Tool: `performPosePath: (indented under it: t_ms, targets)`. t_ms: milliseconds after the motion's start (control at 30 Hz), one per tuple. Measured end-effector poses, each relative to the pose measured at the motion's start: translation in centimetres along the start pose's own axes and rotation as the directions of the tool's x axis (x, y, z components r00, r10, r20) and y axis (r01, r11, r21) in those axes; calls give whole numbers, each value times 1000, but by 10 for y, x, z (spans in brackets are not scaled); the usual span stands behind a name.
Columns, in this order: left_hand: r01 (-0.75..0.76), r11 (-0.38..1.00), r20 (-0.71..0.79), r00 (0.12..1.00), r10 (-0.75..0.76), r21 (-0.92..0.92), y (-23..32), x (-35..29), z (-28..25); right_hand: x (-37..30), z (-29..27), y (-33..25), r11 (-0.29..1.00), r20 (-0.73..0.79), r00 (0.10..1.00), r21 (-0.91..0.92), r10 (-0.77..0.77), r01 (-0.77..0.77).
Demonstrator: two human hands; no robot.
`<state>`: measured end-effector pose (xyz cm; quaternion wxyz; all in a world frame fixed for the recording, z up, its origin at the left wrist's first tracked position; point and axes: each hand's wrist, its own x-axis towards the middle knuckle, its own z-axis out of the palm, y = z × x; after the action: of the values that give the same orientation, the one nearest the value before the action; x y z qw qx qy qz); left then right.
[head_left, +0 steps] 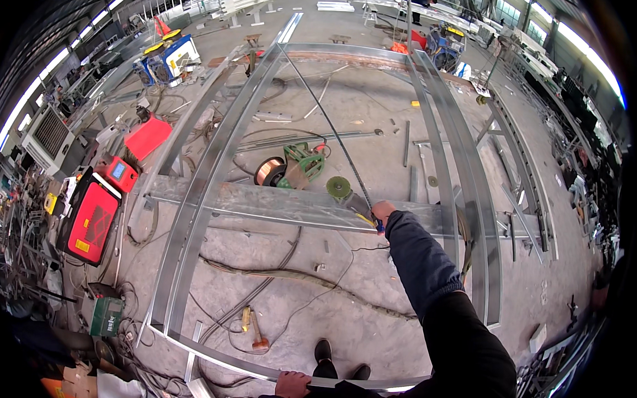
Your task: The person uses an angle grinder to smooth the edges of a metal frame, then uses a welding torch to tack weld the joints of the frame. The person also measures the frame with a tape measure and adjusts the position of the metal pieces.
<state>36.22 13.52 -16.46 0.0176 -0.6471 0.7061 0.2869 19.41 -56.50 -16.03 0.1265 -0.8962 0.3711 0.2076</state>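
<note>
A large rectangular frame of grey metal channels lies before me on raised supports. My right hand stretches out over its cross beam, closed on a tape measure, of which only a small blue part shows under the fingers. The drawn-out tape runs taut and diagonally to the frame's far left corner. Beside that hand, an angle grinder with a round green disc rests on the cross beam. My left hand grips the near rail at the lower edge, its fingers partly hidden.
Cables and a hammer lie on the floor inside the frame. Beyond the cross beam sits a green wire feeder with a copper wire spool. A red machine stands at left; metal bars lie along the right.
</note>
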Motion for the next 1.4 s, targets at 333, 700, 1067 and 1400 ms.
performPosePath:
  t_ms: [333, 700, 1067, 1400]
  targets:
    - [14, 1000, 22, 1000, -14, 8, 1, -3, -5, -3, -4, 4, 997, -87, 996, -74, -35, 29]
    - [25, 1000, 52, 998, -25, 0, 1, -3, -7, 0, -4, 15, 999, -199, 979, -32, -36, 31]
    - [31, 1000, 65, 997, -31, 3, 4, -6, -14, -3, -19, 23, 988, -86, 987, -90, -133, 125]
    - [-3, 1000, 44, 999, 3, 22, 3, 2, -12, -6, -25, 51, 994, -91, 993, -93, -74, 65]
